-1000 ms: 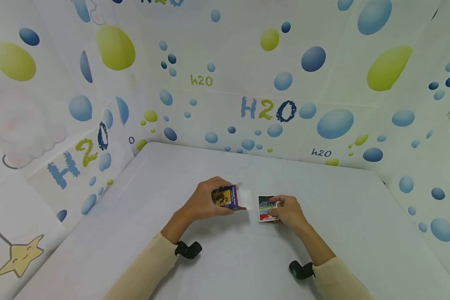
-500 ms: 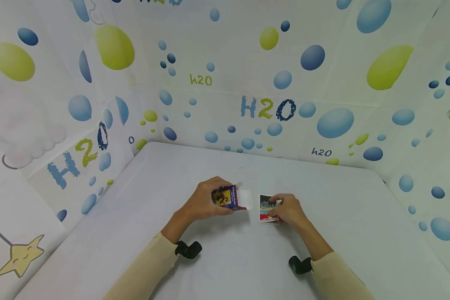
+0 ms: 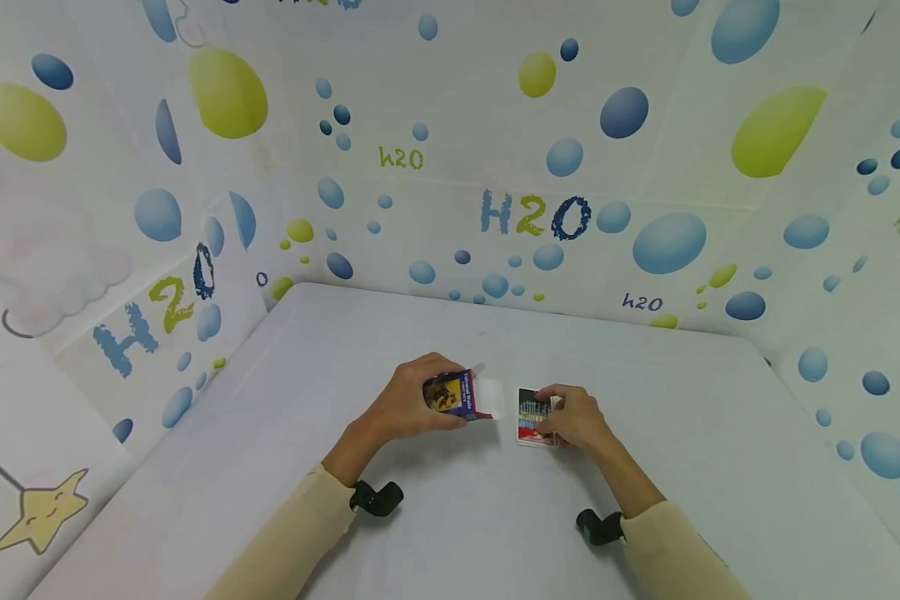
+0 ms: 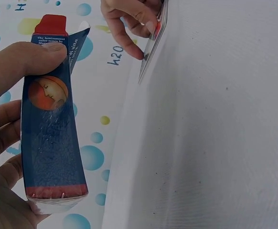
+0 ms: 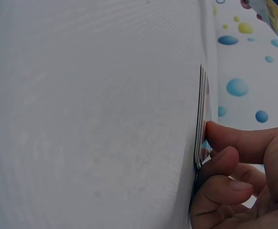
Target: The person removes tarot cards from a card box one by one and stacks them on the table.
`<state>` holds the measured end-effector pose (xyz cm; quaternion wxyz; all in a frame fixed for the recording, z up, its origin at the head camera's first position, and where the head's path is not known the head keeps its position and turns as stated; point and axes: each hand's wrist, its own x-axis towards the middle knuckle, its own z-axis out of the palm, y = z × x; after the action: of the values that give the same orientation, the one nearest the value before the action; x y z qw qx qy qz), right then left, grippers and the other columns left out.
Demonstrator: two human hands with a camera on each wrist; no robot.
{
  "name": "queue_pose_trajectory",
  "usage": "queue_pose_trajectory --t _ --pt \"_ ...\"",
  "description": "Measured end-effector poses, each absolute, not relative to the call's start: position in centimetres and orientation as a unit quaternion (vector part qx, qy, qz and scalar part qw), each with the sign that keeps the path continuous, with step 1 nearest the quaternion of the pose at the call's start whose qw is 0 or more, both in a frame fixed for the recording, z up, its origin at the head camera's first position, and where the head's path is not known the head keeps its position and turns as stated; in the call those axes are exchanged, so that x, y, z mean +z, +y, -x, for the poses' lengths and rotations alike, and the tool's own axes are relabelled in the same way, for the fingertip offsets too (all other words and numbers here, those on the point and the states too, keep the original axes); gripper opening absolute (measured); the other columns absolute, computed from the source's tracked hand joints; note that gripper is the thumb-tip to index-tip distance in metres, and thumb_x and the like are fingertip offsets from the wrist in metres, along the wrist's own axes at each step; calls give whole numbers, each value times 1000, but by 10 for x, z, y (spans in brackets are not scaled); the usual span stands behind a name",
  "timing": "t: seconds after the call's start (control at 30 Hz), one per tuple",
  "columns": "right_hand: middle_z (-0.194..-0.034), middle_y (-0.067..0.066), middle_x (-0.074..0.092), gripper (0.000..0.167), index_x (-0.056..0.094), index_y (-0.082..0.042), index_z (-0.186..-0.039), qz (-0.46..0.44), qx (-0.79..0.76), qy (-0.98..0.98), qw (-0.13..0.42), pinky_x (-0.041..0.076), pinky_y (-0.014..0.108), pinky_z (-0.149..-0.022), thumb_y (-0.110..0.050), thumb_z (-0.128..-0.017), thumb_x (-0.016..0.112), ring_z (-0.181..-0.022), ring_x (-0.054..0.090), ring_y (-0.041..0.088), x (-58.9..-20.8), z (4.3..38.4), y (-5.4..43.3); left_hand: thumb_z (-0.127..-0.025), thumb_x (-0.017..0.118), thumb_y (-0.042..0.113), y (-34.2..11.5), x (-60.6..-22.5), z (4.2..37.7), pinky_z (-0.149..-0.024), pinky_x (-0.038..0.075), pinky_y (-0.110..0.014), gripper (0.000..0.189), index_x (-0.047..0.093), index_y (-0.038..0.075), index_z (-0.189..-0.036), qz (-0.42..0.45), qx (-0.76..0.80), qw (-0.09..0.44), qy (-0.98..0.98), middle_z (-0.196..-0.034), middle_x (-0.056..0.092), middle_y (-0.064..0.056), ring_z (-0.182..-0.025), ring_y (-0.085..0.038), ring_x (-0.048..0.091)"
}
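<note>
My left hand grips a small blue card box with a yellow picture and "Universal Waite" lettering on its end. Its white flap stands out to the right, towards the cards. In the left wrist view the box's narrow side shows a round face picture, with my thumb laid across near the red-tabbed end. Just right of the box, my right hand pinches a thin stack of cards, thumb on the printed top face. Edge-on in the right wrist view, the cards lie close over the white surface.
A white-covered table spreads under both hands. Behind it rises a white wall cloth printed with blue and green bubbles and "H2O". Black wrist cameras sit at both cuffs.
My right hand has shifted very slightly with the cards, whose lower edges look more even than a second ago. The left hand and the box hold still.
</note>
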<state>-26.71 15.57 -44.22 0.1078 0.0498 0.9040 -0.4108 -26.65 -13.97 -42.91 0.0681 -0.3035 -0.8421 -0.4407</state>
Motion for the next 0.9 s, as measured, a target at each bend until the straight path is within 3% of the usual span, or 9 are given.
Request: queue_pose_trajectory --t 0.27,0.53,0.9 --pt "-84 10 58 50 67 -8 -126 -40 -407 907 102 41 25 -46 -2 -79 81 -52 53 16 -443 267 154 -68 95 27 -140 -428 267 -92 54 -36 67 66 18 -128 306 -442 70 -840 -118 65 7 -108 -12 59" --pt "-83 10 59 59 62 -5 -131 -30 -413 904 105 46 24 -46 2 -76 81 -52 57 15 -443 268 155 -69 95 26 -140 -426 265 -93 54 -36 67 66 17 -129 303 -441 68 -842 -119 65 7 -109 -12 59" --pt "-83 10 59 62 58 -5 -134 -24 -414 903 110 44 24 -44 1 -76 79 -51 54 15 -443 269 155 -67 96 22 -140 -427 265 -94 54 -37 68 66 17 -128 300 -444 70 -841 -119 65 7 -109 -12 59"
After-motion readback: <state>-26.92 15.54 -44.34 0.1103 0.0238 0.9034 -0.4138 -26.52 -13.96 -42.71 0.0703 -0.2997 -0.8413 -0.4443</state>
